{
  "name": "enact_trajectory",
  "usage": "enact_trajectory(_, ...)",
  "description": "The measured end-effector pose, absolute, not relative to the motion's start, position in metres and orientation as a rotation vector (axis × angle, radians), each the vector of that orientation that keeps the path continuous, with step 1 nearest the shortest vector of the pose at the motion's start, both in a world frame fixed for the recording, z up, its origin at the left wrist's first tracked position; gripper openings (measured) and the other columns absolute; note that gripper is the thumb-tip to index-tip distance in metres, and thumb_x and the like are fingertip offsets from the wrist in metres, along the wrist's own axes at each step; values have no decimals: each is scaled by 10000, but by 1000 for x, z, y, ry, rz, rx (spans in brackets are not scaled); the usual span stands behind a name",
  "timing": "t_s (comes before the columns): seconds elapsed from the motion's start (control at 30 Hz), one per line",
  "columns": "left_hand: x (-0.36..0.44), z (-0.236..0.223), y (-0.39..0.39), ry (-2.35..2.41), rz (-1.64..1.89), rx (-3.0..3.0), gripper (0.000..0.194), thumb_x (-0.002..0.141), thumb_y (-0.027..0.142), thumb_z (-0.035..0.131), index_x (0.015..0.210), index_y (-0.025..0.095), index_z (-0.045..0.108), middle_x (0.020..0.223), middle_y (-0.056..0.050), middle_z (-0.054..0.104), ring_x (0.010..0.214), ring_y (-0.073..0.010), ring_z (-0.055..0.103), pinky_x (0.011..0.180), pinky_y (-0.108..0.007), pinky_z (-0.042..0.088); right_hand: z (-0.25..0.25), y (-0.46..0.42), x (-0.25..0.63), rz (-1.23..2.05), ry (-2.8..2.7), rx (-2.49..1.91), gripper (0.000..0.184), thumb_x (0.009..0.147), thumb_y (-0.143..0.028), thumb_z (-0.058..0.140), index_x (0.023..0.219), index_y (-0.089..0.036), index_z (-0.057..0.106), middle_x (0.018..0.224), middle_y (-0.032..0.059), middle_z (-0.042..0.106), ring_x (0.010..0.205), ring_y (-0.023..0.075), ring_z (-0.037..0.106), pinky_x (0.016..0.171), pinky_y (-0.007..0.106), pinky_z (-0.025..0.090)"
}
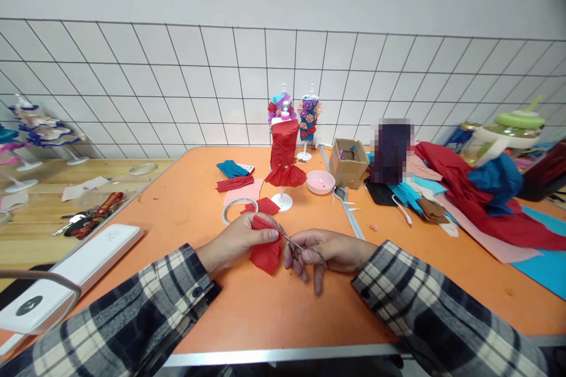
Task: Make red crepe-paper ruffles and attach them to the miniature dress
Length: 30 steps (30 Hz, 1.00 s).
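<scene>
My left hand (247, 238) pinches a piece of red crepe paper (266, 256) between thumb and fingers, above the orange table. In my right hand (327, 250) is a small pair of metal scissors (294, 242), its blades pointing left at the paper's upper right edge. Whether the blades touch the paper I cannot tell. Behind my hands stands a miniature dress form (283, 147) on a white base, wearing a red paper dress with a flared skirt. More red paper (265, 206) lies at its foot, beside a roll of tape (240, 210).
Two more decorated forms stand behind, one in a blue dress (309, 118). Right of them are a pink bowl (321, 182), a cardboard box (349, 162) and heaped coloured paper (477, 200). At left lie a white power bank (84, 277) and keys (73, 224).
</scene>
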State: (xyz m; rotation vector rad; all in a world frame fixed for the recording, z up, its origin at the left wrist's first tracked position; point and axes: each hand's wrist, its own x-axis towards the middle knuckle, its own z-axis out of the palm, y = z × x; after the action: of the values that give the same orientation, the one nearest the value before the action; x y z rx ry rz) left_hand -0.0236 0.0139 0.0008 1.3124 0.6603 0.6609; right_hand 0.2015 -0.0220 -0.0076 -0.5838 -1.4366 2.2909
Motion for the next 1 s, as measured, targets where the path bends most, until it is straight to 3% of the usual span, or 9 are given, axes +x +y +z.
enact_trajectory(0.4, -26, -7, 22, 676, 660, 1415, 407, 661, 479, 807, 680, 97, 667, 636, -20, 586, 580, -120, 501, 560, -239, 381, -10, -20, 202, 2249, -1475, -631, 417, 747, -456, 753, 964, -115, 649, 632, -39, 505, 492, 56, 527, 484, 213, 572)
enact_trajectory(0.57, -21, -5, 17, 625, 622, 1389, 388, 679, 466, 799, 709, 98, 680, 668, -43, 646, 626, -152, 578, 607, -259, 425, -9, -21, 202, 2312, -1416, -582, 448, 724, -457, 771, 991, -122, 642, 749, 3, 551, 621, 91, 582, 491, 216, 580)
enact_trajectory(0.73, -21, -4, 17, 670, 671, 1397, 433, 657, 508, 799, 695, 99, 664, 633, -40, 631, 592, -141, 545, 592, -258, 405, -9, -21, 200, 2260, -1411, -595, 386, 751, -409, 765, 963, -111, 642, 642, -51, 496, 488, 32, 498, 509, 200, 577)
enact_trajectory(0.87, -25, -1, 20, 671, 638, 1527, 429, 657, 511, 795, 667, 99, 679, 636, -28, 608, 590, -122, 499, 575, -240, 370, -9, -21, 198, 2348, -1397, -571, 444, 712, -418, 792, 986, -106, 634, 771, 11, 593, 621, 80, 604, 515, 190, 574)
enact_trajectory(1.0, -27, 3, 20, 716, 644, 1567, 419, 644, 505, 802, 677, 104, 687, 634, -15, 600, 591, -114, 481, 564, -234, 349, -11, -20, 199, 2300, -1427, -578, 392, 711, -395, 797, 897, -92, 633, 579, -49, 532, 447, 45, 528, 443, 167, 544)
